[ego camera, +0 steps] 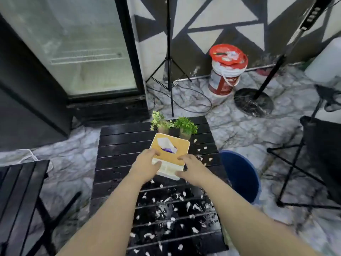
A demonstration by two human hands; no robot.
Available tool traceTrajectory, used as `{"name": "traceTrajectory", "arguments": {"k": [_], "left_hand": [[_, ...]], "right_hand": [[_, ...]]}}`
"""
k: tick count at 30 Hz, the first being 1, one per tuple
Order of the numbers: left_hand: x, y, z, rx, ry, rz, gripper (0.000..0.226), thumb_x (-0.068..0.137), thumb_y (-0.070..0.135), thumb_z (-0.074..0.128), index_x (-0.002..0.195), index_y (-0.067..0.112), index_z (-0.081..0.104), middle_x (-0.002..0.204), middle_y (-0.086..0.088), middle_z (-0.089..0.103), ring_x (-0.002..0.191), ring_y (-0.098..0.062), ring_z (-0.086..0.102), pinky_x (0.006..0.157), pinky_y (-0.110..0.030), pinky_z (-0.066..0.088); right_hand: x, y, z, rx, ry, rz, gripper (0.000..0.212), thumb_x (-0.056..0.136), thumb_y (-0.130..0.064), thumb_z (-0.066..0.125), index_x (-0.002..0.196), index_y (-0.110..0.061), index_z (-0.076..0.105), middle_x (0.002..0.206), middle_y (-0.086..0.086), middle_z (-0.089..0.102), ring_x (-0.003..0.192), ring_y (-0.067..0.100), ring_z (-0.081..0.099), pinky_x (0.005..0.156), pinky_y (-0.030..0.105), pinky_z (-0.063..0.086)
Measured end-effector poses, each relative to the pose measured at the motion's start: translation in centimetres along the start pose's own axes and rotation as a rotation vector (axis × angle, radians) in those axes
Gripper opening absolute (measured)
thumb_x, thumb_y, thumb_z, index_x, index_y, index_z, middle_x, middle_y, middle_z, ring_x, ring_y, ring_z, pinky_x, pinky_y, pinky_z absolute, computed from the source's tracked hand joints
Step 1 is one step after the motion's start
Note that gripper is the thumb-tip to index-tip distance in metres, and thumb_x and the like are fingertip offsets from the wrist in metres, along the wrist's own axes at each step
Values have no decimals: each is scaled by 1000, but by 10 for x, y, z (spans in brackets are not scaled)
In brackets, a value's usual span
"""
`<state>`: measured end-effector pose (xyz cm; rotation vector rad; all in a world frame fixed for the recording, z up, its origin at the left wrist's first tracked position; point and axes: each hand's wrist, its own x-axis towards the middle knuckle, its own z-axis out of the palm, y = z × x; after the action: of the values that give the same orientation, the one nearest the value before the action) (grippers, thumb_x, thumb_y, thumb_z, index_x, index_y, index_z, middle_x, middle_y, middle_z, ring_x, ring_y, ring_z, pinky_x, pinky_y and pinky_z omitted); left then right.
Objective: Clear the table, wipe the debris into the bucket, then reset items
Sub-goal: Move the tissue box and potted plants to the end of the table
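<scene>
A white tissue box with a wooden lid [171, 146] sits tilted in the middle of the black slatted table [118, 145], a tissue poking from its slot. My left hand [145, 166] grips the box's left side and my right hand [193, 168] grips its right side. Behind the box stand two small potted plants [162, 122] [185, 126]. White paper scraps [169, 215] litter the near half of the table, with a few more near the right edge. A blue bucket [241, 174] stands on the floor against the table's right side.
A second black slatted table [20, 191] is at the left. A red-lidded paint bucket [226, 71], a tripod [168, 61], a lamp stand base [253, 101] and cables sit on the floor behind. A black folding chair [321, 154] is at the right, a glass-door fridge [73, 48] at back left.
</scene>
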<state>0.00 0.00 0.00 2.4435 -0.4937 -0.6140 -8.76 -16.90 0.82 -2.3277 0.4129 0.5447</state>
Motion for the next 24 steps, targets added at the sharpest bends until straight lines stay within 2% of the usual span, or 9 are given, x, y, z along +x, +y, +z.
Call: {"name": "traceTrajectory", "arguments": {"k": [4, 7, 11, 12, 14, 16, 17, 20, 24], "left_hand": [[6, -43, 47, -68, 271, 37, 41, 82, 19, 60, 121, 17, 51, 132, -8, 45, 124, -26, 42, 103, -37, 34], [21, -66, 72, -148, 385, 46, 46, 86, 23, 56, 131, 19, 44, 145, -7, 33, 135, -21, 29, 109, -30, 23], [35, -85, 98, -263, 437, 116, 47, 90, 22, 51, 135, 19, 37, 147, -5, 29, 124, -5, 32, 91, 5, 19], [38, -88, 104, -298, 434, 147, 47, 90, 22, 50, 135, 21, 36, 144, -4, 31, 115, -4, 40, 86, 3, 28], [44, -94, 115, -383, 440, 171, 48, 90, 26, 50, 134, 32, 33, 139, 1, 35, 99, -11, 53, 79, -22, 48], [50, -97, 122, -435, 455, 177, 49, 89, 29, 49, 134, 37, 31, 138, 4, 37, 107, -18, 52, 75, -41, 51], [52, -97, 124, -440, 467, 188, 50, 89, 30, 49, 135, 36, 30, 139, 5, 36, 116, -17, 47, 84, -42, 48], [54, -93, 122, -469, 479, 188, 48, 90, 33, 48, 135, 30, 32, 141, 2, 35, 124, -13, 37, 97, -31, 34], [33, -82, 112, -527, 461, 144, 45, 89, 37, 49, 131, 29, 37, 139, 0, 39, 117, -14, 39, 90, -30, 33]], "right_hand": [[11, 26, 56, 137, 278, 0, 55, 89, -41, 56, 138, -30, 35, 156, -6, 13, 139, 18, 21, 109, 38, 28], [27, 44, 87, 235, 420, -76, 54, 89, -38, 58, 138, -31, 36, 157, -8, 7, 141, 13, 15, 106, 25, 22], [46, 62, 113, 351, 470, -131, 58, 87, -40, 61, 137, -37, 33, 156, -17, 2, 139, 4, 15, 98, 18, 22], [49, 63, 117, 375, 475, -142, 59, 86, -39, 61, 138, -38, 32, 155, -18, 2, 137, 1, 16, 96, 15, 21], [58, 69, 125, 420, 497, -189, 62, 86, -36, 63, 139, -37, 30, 156, -15, 4, 127, -15, 22, 90, 1, 18], [66, 72, 134, 476, 515, -239, 64, 86, -33, 64, 139, -35, 29, 154, -12, 11, 101, -37, 26, 78, -12, 19], [69, 74, 139, 488, 534, -252, 65, 86, -34, 64, 140, -35, 28, 154, -13, 13, 97, -40, 24, 76, -13, 20], [71, 71, 144, 517, 593, -265, 69, 83, -39, 65, 140, -36, 28, 152, -17, 18, 111, -23, 30, 82, -5, 28], [56, 60, 142, 536, 619, -285, 72, 74, -49, 65, 136, -37, 31, 146, -11, 33, 122, 10, 43, 98, 34, 44]]}}
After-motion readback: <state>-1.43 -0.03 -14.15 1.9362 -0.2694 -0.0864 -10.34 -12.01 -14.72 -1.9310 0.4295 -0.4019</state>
